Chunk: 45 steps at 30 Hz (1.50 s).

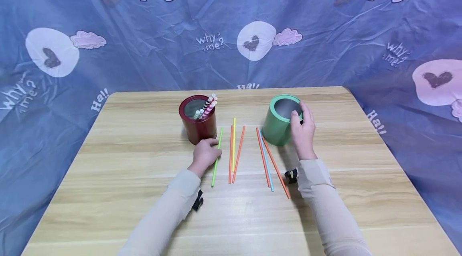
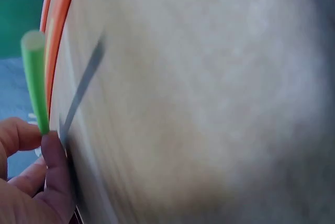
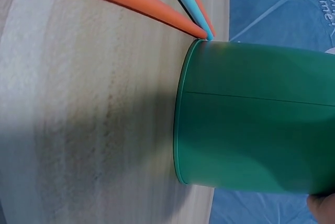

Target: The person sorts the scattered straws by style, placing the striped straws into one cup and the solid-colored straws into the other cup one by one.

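My left hand pinches a light green straw between thumb and finger, just in front of the dark red cup. In the left wrist view the straw's near end is raised off the table, casting a shadow. At the right, my right hand grips the green cup by its right side near the rim. That cup stands upright, and the right wrist view shows its smooth green wall with a fingertip at the corner.
Several striped straws lean inside the red cup. Between the cups lie two orange straws with a yellow straw. Beside the green cup are a blue straw and two more orange ones. A printed blue cloth hangs behind the wooden table.
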Each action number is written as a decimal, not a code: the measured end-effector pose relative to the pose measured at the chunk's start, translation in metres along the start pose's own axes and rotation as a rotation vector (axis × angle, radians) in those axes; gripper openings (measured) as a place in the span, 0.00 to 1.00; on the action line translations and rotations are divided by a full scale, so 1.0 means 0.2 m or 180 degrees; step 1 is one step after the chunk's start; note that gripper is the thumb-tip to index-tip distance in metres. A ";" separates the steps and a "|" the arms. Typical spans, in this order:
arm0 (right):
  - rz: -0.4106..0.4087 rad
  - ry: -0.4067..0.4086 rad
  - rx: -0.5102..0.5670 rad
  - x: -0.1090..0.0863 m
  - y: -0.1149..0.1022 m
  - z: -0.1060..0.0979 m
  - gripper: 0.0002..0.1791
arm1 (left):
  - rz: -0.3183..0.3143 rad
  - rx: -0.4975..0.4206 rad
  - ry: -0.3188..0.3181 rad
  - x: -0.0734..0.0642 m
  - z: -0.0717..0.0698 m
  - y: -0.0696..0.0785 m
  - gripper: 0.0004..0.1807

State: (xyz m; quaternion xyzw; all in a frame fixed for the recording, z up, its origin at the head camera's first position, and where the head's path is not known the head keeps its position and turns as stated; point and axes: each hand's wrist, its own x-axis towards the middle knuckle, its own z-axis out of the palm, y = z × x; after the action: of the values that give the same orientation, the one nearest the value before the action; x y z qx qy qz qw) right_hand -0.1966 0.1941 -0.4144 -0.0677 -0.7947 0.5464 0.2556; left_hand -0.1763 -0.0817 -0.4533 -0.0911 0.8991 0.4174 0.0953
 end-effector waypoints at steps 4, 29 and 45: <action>0.0006 -0.0016 -0.0033 0.00 0.00 0.00 0.26 | -0.0149 -0.0370 -0.0047 0.01 -0.01 -0.01 0.21; -0.0096 -0.0205 -0.0148 -0.01 -0.02 0.02 0.29 | -0.0262 -0.2055 -0.0592 -0.06 0.06 0.15 0.28; -0.0022 -0.0210 -0.0201 -0.01 -0.03 -0.03 0.30 | 0.0379 -0.2107 -0.0657 -0.06 -0.05 0.55 0.31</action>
State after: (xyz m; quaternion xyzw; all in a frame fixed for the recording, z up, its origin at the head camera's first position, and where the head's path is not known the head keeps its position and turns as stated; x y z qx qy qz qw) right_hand -0.1903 0.1958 -0.4084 -0.0550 -0.8198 0.5220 0.2289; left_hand -0.1928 -0.0189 -0.3645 -0.0218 0.7044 0.6981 0.1265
